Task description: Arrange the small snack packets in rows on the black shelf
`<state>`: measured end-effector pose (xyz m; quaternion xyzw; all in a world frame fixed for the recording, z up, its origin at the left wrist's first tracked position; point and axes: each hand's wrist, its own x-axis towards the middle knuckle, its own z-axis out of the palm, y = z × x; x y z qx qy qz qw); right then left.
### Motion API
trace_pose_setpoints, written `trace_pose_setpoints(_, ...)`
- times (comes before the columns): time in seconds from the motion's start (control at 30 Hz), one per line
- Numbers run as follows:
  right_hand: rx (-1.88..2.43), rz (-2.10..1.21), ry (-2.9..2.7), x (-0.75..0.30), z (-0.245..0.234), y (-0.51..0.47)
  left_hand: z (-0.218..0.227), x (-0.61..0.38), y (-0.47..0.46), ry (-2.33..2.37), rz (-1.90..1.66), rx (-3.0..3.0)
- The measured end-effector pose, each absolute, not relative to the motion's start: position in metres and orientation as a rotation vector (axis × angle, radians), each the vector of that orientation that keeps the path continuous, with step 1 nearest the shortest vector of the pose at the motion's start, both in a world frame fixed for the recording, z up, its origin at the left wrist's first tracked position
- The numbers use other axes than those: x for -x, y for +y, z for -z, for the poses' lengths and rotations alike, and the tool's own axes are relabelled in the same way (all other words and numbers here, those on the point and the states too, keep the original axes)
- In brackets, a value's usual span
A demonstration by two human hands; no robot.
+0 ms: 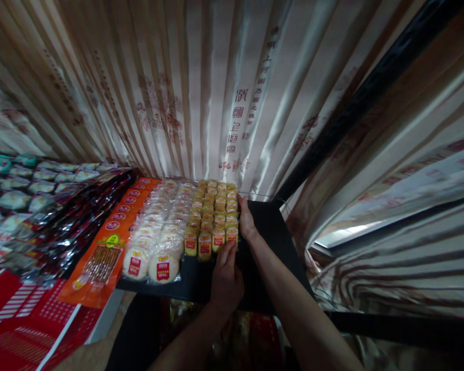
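Observation:
Rows of small yellow wrapped cakes [216,210] with red labels stand packed together on the black shelf [268,226]. My left hand [227,278] is at the front right corner of these rows. Its fingertips touch the front of the rightmost small pack, fingers stretched out and thumb apart. My right hand [246,217] lies along the right side of the block, fingers straight and pointing to the back, palm side against the packs. Left of the cakes stand two rows of round white wrapped cakes [163,265] in clear film.
Orange snack packs [100,263], dark shiny packs [73,221] and white wrapped packs [13,198] line up to the left. A red basket [19,314] is below them. Patterned curtain [201,93] hangs behind; a black post [332,129] slants at the right.

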<state>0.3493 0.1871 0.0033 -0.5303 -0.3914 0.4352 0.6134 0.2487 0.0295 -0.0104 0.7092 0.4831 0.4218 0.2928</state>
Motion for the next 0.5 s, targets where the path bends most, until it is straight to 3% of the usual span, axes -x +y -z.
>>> trace_pose_setpoints(0.23,1.197,-0.793,-0.673,-0.355,-0.020,0.133,0.012,-0.248,0.030,1.284,-1.147,-2.013)
trace_pose_setpoints(0.5,1.307,-0.707,-0.682,-0.333,-0.030,-0.024,-0.002,-0.243,0.019,1.268,-1.085,-2.132)
